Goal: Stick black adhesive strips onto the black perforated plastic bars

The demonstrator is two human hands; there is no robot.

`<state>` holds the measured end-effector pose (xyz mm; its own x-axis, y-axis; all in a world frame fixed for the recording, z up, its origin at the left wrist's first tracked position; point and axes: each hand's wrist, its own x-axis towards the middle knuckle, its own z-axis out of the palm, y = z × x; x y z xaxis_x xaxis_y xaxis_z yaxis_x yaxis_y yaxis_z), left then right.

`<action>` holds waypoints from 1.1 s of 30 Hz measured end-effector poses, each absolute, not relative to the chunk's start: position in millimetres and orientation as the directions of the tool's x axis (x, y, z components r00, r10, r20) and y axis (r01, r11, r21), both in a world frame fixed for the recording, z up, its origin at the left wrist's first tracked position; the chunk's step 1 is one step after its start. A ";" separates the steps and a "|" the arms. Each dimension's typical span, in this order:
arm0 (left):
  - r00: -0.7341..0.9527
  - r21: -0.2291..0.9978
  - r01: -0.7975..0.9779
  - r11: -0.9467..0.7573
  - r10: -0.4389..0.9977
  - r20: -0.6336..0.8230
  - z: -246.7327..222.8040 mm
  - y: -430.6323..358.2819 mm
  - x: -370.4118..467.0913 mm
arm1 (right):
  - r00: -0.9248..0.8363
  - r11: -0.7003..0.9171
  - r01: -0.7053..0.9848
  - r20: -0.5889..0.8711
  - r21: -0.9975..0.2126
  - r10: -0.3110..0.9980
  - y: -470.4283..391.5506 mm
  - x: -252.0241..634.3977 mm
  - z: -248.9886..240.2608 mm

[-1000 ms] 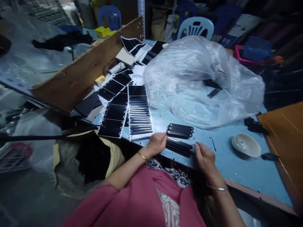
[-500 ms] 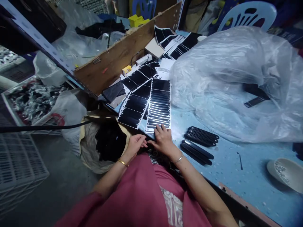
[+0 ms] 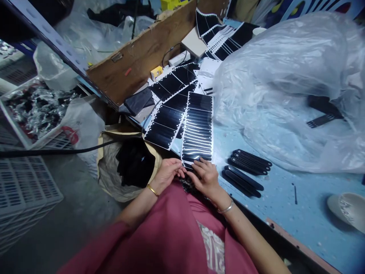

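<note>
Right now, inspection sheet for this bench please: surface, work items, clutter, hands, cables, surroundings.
Surface: blue tabletop, small specks scattered across it.
Work items: sheet of black strips at the near edge; textured black pieces beside smooth black pieces.
Clutter: crumpled clear plastic, pale bowl, yellow box.
Hands: left hand at the sheet's near-left corner, grip unclear; right hand with fingers on its near end.
Cables: thin black cable by a white box; thick black cord or strap at left.
Surroundings: wooden board along the left side, open sack with black contents, grey crate.
</note>
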<state>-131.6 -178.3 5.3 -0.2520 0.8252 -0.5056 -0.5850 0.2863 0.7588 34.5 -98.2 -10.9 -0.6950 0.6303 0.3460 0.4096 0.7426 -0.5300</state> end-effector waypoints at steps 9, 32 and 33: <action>-0.243 0.753 -0.613 0.238 0.851 -0.466 8.0 -160.1 -130.4 | -0.629 0.514 0.273 0.253 -0.813 0.735 -88.0 16.6 -9.1; -0.515 0.907 -0.040 0.418 0.769 -0.377 -14.4 -176.4 -150.5 | 0.098 0.030 -0.199 0.010 -0.980 0.995 -63.7 107.6 90.9; -0.568 0.904 0.070 0.422 0.762 -0.311 -11.6 -176.9 -152.9 | 0.118 0.049 -0.178 0.029 -0.983 0.993 -65.2 117.4 94.0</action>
